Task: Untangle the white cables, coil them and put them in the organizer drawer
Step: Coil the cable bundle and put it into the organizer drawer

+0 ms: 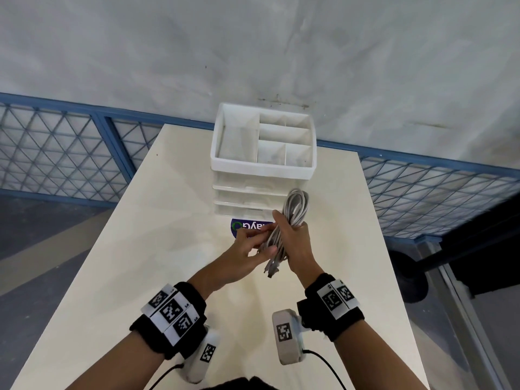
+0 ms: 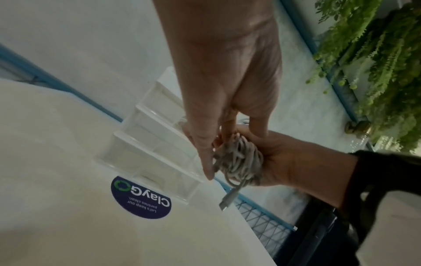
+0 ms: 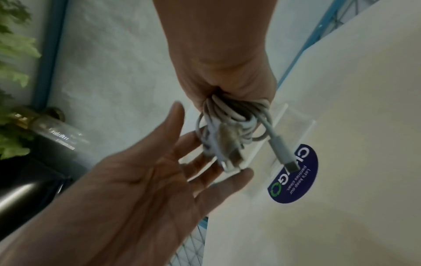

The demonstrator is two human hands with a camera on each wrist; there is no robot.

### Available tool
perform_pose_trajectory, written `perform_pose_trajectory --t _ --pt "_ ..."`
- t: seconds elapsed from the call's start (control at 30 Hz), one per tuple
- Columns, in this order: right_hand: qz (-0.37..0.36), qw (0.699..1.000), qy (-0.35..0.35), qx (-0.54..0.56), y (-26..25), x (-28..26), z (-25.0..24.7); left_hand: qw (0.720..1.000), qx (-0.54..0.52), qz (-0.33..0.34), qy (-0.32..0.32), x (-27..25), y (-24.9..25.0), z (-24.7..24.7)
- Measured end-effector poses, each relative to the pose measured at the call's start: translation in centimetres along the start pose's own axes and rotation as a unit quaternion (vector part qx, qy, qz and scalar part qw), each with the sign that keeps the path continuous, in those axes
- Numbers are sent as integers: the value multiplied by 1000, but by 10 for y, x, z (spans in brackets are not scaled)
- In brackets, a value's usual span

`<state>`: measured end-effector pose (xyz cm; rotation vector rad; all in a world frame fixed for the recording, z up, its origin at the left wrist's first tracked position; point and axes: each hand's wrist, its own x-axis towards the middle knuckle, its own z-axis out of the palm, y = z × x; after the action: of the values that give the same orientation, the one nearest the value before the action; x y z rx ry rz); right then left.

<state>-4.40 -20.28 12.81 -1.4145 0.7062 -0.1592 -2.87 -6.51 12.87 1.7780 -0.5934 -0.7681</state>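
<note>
Head view is showing the white cables (image 1: 292,218) bunched in a coil, the right hand (image 1: 292,243) curling its grip around them above the bench (image 1: 118,277), the left hand (image 1: 247,246) lying slack-fingered alongside. Plug ends are dangling; they may be snagging the organizer (image 1: 263,153), whose drawers are looking closed.

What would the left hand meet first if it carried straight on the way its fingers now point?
Most likely the bundle of white cables held in the right hand. The left hand has fairly straight fingers reaching toward that bundle and seems to touch it already, though the exact contact is unclear. Farther on stands the organizer.
</note>
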Motion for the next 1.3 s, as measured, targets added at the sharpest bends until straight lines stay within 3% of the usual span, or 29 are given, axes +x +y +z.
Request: perform_pose_trajectory --t 0.1,0.2,0.33,0.43,0.5,0.63,0.7,0.83,0.97,1.1,1.2,1.3 --pt "0 1000 -4 -4 3 8 -11 999 -41 -8 1 7 -8 -8" --pt "-4 1000 -6 -9 4 16 -26 993 -69 -76 65 28 -24 -18" --pt "-13 1000 -21 -5 1 31 -40 966 -154 -134 157 70 -34 -26" --pt "-27 998 -41 -32 -2 41 -44 943 -231 -145 192 103 -30 -24" --pt "-38 997 -52 -47 -3 45 -43 922 -291 -145 212 120 -27 -22" --pt "-48 993 -74 -80 -4 52 -42 848 -426 -173 265 136 -24 -23" --pt "-61 989 -93 -102 -9 54 -42 835 -443 -183 268 134 -25 -24" --pt "-112 973 -132 -153 -31 57 -36 845 -442 -174 246 117 -33 -18" --pt "-173 953 -155 -193 -56 64 -10 834 -474 -153 237 95 -44 -8" --pt "-205 897 -205 -333 -57 74 28 819 -514 -107 231 80 -50 0" --pt "-250 786 -229 -517 -34 90 45 817 -519 -110 226 74 -50 0" --pt "-254 704 -237 -620 -13 109 40 808 -532 -119 224 71 -50 -1"
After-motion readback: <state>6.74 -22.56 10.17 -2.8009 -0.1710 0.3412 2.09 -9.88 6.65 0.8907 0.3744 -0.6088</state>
